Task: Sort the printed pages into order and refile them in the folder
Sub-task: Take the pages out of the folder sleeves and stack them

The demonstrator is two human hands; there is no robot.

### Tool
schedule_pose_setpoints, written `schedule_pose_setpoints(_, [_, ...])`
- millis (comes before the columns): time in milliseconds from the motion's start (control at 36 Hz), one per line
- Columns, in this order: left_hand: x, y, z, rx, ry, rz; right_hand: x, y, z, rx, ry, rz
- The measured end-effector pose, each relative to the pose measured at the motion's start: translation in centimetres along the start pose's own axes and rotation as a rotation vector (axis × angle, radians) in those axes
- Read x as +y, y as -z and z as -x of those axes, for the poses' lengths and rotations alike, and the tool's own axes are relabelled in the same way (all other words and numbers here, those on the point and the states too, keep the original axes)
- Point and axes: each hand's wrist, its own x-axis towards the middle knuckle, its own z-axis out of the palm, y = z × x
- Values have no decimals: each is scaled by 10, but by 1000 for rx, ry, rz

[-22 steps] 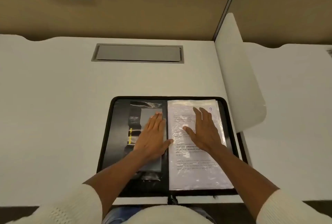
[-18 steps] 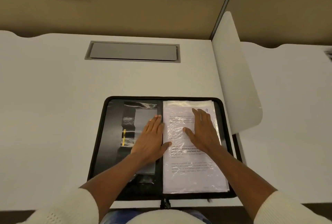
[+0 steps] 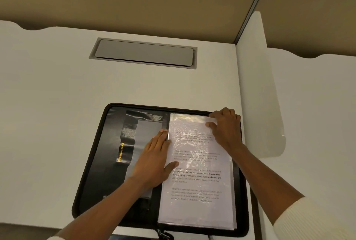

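Fingers of the right hand (image 3: 226, 126) are curled over the far right corner of the folder's (image 3: 92, 162) right half, and they seem to pinch the corner of the top sleeve (image 3: 200, 139) there. The left hand (image 3: 154, 160) lies flat with straight fingers, close together. It presses down by the folder's middle fold, and its thumb rests on the sleeve's left edge. The sleeve's long side runs from the folder's near edge to its far edge, so the corner to lift is on the right hand's side. A turn would likely swing the sleeve over toward the left hand. The folder lies open and flat. Its right half holds a stack of clear sleeves, and the top sleeve has a printed page (image 3: 196, 185) inside. Its left half has a clear pocket (image 3: 146, 130) with a grey card in it. Under the folder is a white desk (image 3: 57, 85), with a grey hatch (image 3: 144, 52) beyond the folder's far edge and a white divider wall (image 3: 258, 85) past its right edge.
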Motion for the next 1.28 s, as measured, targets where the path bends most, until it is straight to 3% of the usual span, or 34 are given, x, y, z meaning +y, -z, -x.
schedule_pose_setpoints(278, [12,7,-12,27,77,80,4,10,-11,27,33,-93])
schedule_pose_setpoints(472, [39,25,-39,216,278,234,1,15,-8,61,113,-74])
schedule_pose_setpoints(556, [54,34,-54,237,396,453,-2,20,-6,57,128,-172])
schedule_pose_setpoints(694, [74,51,-73,120,625,1056,-9,32,-4,-53,160,-241])
schedule_pose_setpoints(806, [82,59,-86,25,755,1250,-11,36,-5,-136,160,-291])
schedule_pose_setpoints(1000, [84,61,-98,12,877,1345,-17,47,-19,-278,222,-329])
schedule_pose_setpoints(1194, [84,60,-95,34,854,1390,-29,46,-53,-261,0,-318])
schedule_pose_setpoints(1278, [83,61,-93,34,848,1417,-37,50,-68,-365,-13,-212])
